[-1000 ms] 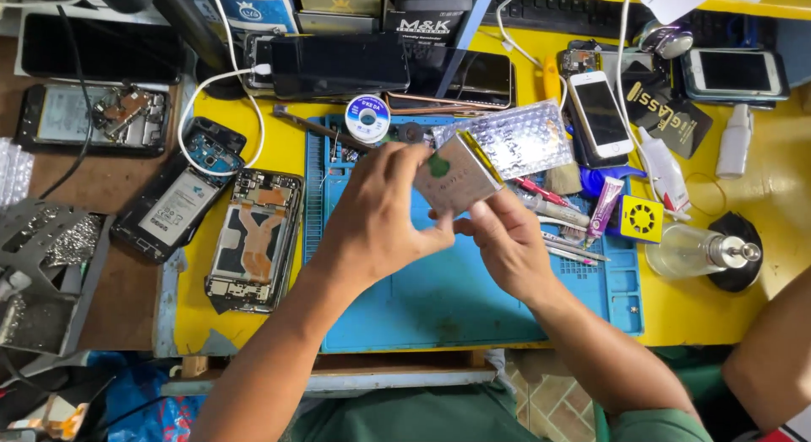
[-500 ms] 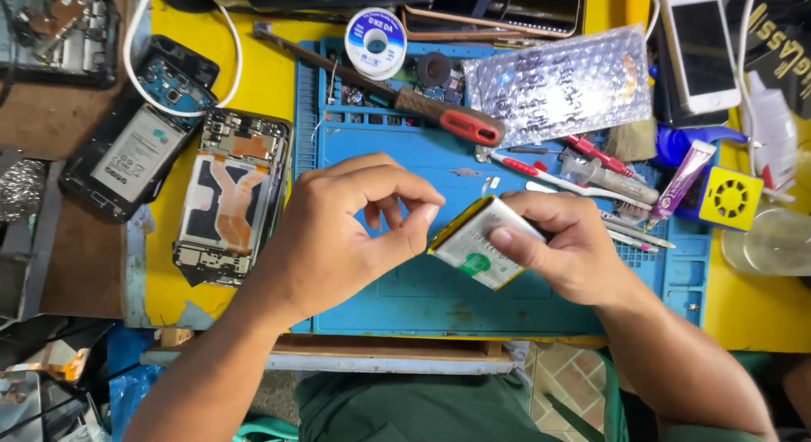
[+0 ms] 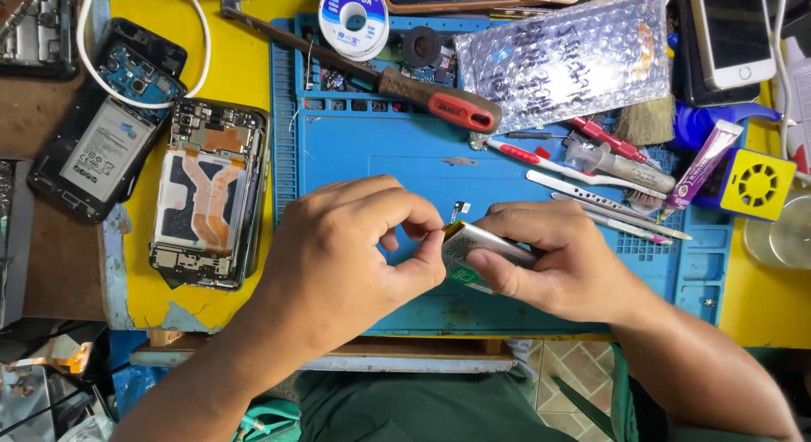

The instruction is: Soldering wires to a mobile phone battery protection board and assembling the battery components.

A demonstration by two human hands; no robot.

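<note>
The yellow-topped worktop (image 3: 215, 58) is crowded from edge to edge, and over its middle lies a blue silicone repair mat (image 3: 363, 163) with small compartments along its rim. Left of the mat sits an opened smartphone frame with orange flex cables (image 3: 207, 193), and beyond it a black opened phone showing its grey battery (image 3: 106, 125). Along the far edge of the mat a sheet of clear bubble wrap (image 3: 562, 58) lies beside a long screwdriver with a red handle (image 3: 397, 87) and a white spool of solder wire (image 3: 353, 20); a small yellow square fan (image 3: 754, 184) sits at the right, with tweezers and thin probes fanned out just beside it. Both hands meet above the near half of the mat. The right hand (image 3: 566, 269) is closed around a flat rectangular silver battery pack with a green label (image 3: 473, 254), fingers over its top and thumb beneath, holding it off the mat. The pack's long axis runs roughly left to right, tilted slightly, with its free end pointing toward the left hand (image 3: 346, 265). That hand is curled, thumb and forefinger pinched together right at the pack's near corner, touching or nearly touching it; just what they pinch is hidden. A tiny connector tab (image 3: 457, 210) sticks up behind that end.
</note>
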